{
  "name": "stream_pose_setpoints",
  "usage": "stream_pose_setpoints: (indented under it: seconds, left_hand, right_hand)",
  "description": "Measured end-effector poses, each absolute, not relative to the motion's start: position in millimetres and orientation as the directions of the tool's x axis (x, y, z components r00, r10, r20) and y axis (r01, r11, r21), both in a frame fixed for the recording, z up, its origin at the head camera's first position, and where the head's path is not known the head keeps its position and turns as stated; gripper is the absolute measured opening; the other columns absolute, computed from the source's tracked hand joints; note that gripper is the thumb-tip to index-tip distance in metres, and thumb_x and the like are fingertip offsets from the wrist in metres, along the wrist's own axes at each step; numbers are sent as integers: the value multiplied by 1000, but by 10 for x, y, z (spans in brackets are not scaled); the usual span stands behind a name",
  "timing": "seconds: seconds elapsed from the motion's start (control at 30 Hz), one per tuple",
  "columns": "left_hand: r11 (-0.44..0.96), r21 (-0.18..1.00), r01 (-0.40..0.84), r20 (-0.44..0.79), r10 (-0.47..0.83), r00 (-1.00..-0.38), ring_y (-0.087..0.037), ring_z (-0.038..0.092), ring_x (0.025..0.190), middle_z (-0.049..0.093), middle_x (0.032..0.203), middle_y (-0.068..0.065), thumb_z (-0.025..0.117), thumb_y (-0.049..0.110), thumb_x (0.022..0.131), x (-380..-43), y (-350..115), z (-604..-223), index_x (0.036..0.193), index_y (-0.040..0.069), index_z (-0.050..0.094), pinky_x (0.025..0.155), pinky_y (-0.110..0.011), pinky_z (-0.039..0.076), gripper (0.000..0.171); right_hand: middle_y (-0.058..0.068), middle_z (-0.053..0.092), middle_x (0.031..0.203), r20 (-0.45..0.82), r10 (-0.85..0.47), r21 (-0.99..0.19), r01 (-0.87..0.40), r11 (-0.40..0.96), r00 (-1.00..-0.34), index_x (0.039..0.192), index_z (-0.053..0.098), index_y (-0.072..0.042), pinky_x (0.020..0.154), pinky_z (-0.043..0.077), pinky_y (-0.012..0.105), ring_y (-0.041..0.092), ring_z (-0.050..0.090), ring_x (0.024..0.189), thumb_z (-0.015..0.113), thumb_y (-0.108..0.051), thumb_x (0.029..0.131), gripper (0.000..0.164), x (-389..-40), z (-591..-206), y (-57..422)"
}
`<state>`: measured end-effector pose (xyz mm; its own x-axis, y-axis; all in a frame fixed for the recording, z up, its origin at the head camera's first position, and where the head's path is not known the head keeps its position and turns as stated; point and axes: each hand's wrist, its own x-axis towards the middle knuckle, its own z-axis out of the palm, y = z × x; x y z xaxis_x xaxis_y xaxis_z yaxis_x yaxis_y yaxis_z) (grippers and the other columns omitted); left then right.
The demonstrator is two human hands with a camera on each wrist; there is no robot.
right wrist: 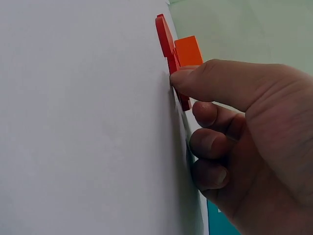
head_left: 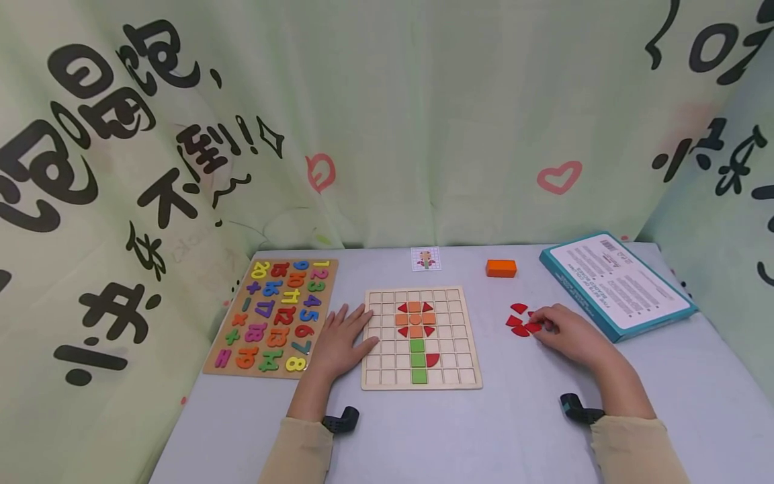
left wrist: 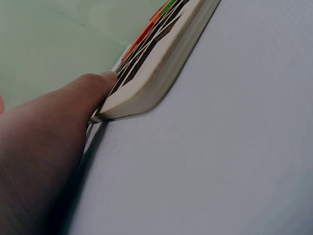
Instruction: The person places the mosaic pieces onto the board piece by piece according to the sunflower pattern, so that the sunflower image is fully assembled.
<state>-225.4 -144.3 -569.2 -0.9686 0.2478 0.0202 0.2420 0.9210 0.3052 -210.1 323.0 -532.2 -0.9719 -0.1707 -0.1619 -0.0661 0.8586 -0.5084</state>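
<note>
A wooden grid board (head_left: 465,376) lies mid-table. On it are orange squares (head_left: 414,307) around a round orange piece, small red corner pieces (head_left: 428,307), a column of green squares (head_left: 418,359) and a red quarter-circle piece (head_left: 432,360). My left hand (head_left: 340,343) rests with spread fingers at the board's left edge; in the left wrist view its thumb (left wrist: 100,83) lies on the rim. To the right, my right hand (head_left: 565,329) pinches a red piece (head_left: 533,327) beside several loose red pieces (head_left: 517,321). In the right wrist view the thumb (right wrist: 195,81) covers part of it.
A number board (head_left: 208,363) with coloured numerals stands left of the left hand. A pattern card (head_left: 426,259) lies behind the grid board, an orange block (head_left: 501,269) at the back. The blue-edged box (head_left: 629,289) lies beyond the right hand. A curtain (head_left: 423,134) borders the table.
</note>
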Motion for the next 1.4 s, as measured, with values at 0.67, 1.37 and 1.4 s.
stream_pose_setpoints:
  seconds: [0.67,1.37,1.4]
  left_hand:
    - [919,317,234,12,243,-970,-26,18,154,34,161,8,51,64,92,-2245,-1449,-5677,151,33,41,126,-51,12,68]
    - [918,312,247,30,250,-968,-26,18,154,34,161,9,51,65,93,-2245,-1443,-5677,151,33,41,126,-51,12,67]
    - [918,309,248,31,251,-968,-26,18,154,34,161,9,51,65,92,-2245,-1443,-5677,151,34,41,126,-51,13,67]
  right_hand:
    - [6,55,100,-189,-145,-531,-23,847,-971,120,62,-11,75,49,29,24,50,98,70,-29,90,36,-2102,-5312,3261]
    - [0,58,85,-169,-253,-571,-114,813,-953,114,62,-15,61,48,23,18,53,82,68,-25,92,25,-2139,-5034,2821]
    - [0,57,84,-169,-265,-576,-123,808,-949,113,63,-16,61,47,23,17,53,81,68,-24,92,23,-2146,-5028,2779]
